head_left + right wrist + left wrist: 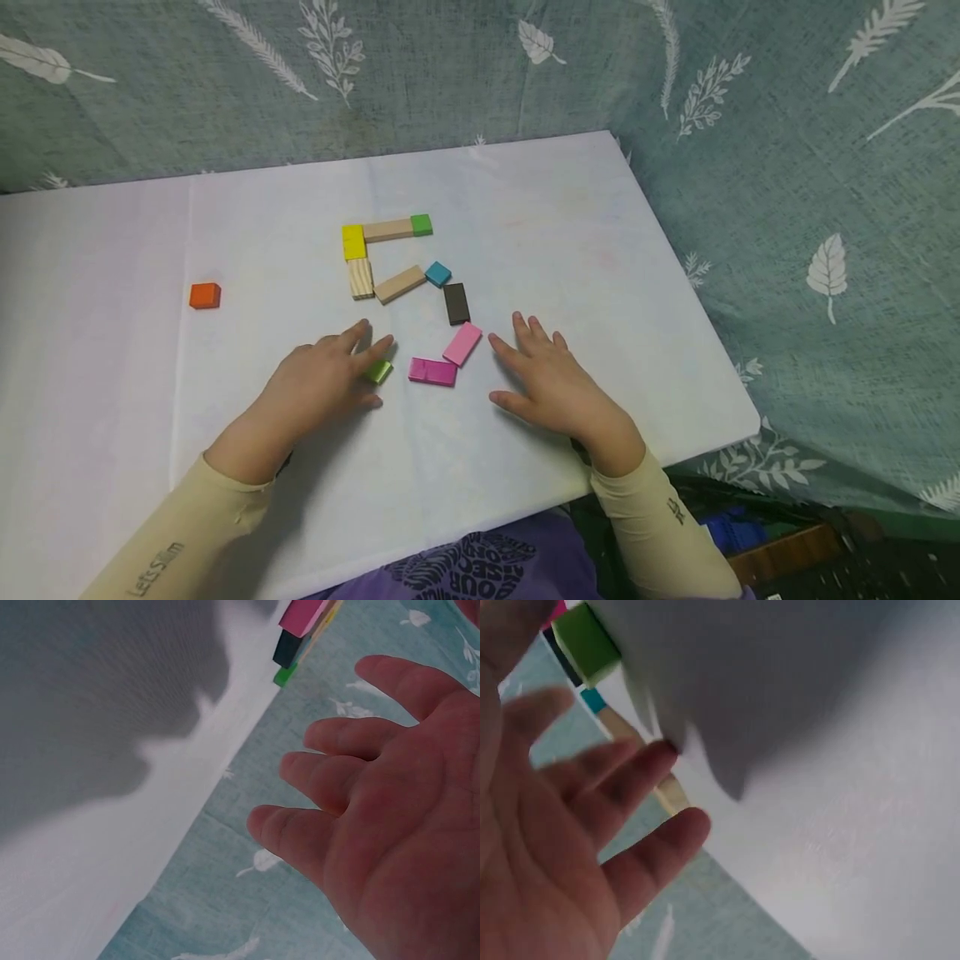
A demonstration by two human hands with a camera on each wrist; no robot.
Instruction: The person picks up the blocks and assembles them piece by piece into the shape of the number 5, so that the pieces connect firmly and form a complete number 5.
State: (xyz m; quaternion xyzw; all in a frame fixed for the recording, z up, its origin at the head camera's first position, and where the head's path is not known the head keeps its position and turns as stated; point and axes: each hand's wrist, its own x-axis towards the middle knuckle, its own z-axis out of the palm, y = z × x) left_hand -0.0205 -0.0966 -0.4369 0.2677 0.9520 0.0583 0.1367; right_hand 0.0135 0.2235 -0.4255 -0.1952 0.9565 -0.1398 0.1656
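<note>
My left hand (318,383) hovers over the white table with its fingers spread. A light green block (379,372) lies between its thumb and index finger. The left wrist view shows that green block (586,645) beside the thumb, with no finger curled round it. To the right, my right hand (551,383) has its fingers apart and holds nothing. Nearest to it is a pink block (462,343), which meets a magenta block (432,372) at one end. Above the pink one lies a dark brown block (456,304). The right wrist view shows the palm and straight fingers.
A blue block (438,274), two plain wooden blocks (400,284), a striped wooden piece (361,278), a yellow piece (353,242) and a green block (422,225) continue the bent line. An orange block (205,296) sits apart at left. Patterned green cloth (450,75) hangs behind.
</note>
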